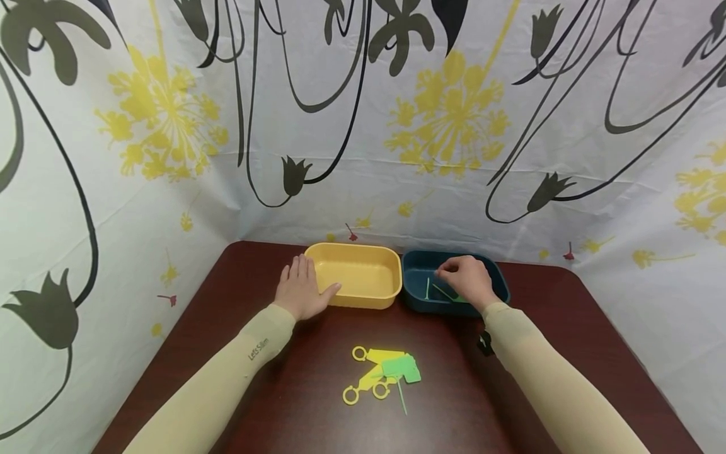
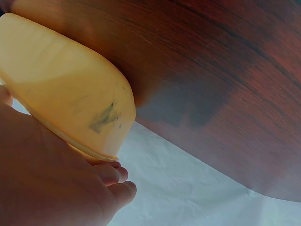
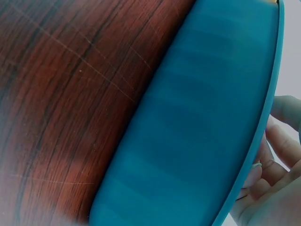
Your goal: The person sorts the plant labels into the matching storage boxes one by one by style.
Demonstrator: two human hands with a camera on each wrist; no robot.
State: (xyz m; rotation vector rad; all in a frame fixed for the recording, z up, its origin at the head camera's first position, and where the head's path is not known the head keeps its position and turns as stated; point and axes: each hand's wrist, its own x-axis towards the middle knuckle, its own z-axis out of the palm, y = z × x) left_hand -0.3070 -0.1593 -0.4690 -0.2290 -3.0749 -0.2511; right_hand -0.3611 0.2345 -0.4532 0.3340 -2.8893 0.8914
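Note:
My left hand (image 1: pixel 302 291) rests on the left rim of a yellow plastic bin (image 1: pixel 363 302), fingers straight and thumb spread along its near side. In the left wrist view, fingertips touch the rim of the dark-smudged bin (image 2: pixel 70 80). Over the dark blue bin (image 1: pixel 439 307) hovers my right hand (image 1: pixel 469 280), fingers loosely bent with nothing visible between them. Beneath it, inside that bin, lie thin green tag tails (image 1: pixel 428 289) and part of a green tag. The right wrist view shows the blue bin's outer wall (image 3: pixel 188 113), with the fingers (image 3: pixel 282 143) beyond its rim.
Yellow plastic tags (image 1: pixel 371 377) with ring ends and green tags (image 1: pixel 401 367) with thin tails lie in a loose pile on the dark wooden table (image 1: pixel 306 391). The bins stand side by side at the back edge, before a patterned cloth (image 1: pixel 351 145). A black band (image 1: pixel 485 343) is by the right wrist.

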